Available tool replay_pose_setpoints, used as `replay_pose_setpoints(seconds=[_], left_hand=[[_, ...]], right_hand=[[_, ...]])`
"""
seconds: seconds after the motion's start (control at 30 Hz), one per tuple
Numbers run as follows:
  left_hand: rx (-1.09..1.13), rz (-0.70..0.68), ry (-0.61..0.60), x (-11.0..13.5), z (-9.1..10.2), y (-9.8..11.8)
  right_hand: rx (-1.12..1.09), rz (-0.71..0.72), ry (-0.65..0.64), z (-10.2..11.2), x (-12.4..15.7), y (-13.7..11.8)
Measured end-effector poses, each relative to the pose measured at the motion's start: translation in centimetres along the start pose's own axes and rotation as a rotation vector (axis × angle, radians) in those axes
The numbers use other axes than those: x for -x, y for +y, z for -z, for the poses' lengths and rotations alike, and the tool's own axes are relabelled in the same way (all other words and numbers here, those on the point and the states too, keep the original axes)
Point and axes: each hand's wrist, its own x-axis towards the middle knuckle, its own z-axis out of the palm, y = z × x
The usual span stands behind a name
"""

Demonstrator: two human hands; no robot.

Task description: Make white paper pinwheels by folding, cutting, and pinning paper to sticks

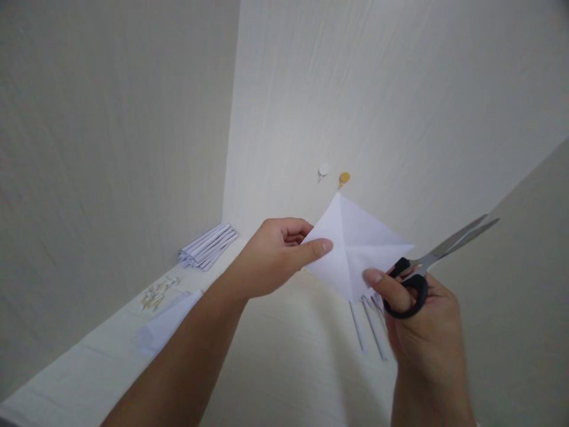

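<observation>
A square sheet of white paper (355, 222) with crossing fold creases is held up in front of me, one corner pointing away. My left hand (278, 255) pinches its left corner, thumb on top and fingers beneath. My right hand (422, 320) has black-handled scissors (433, 258) looped over the thumb, their blades slightly apart and pointing up and right, away from the paper. The right thumb tip lies at the paper's lower right edge; the other right fingers are mostly hidden behind the handles.
On the white surface, a stack of rolled paper sticks (208, 246) lies at the left wall, near a scatter of small gold and white pieces (160, 290) and folded white paper (166, 326). Paper rolls (376, 329) lie beneath the sheet. White (323, 171) and yellow (344, 177) round-headed hooks are on the back wall.
</observation>
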Motion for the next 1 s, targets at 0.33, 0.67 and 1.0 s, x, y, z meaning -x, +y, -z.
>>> replay_pose_setpoints(seconds=[0.33, 0.67, 1.0], left_hand=[[-0.148, -0.051, 0.051, 0.6, -0.4, -0.1], [-0.275, -0.189, 0.512, 1.0, -0.6, 0.3], [-0.336, -0.208, 0.648, 1.4, -1.1, 1.1]], right_hand=[[-0.117, -0.077, 0.044, -0.8, 0.0, -0.5], [0.074, -0.261, -0.457, 0.4, -0.2, -0.9], [0.201, -0.397, -0.827, 0.2, 0.2, -1.6]])
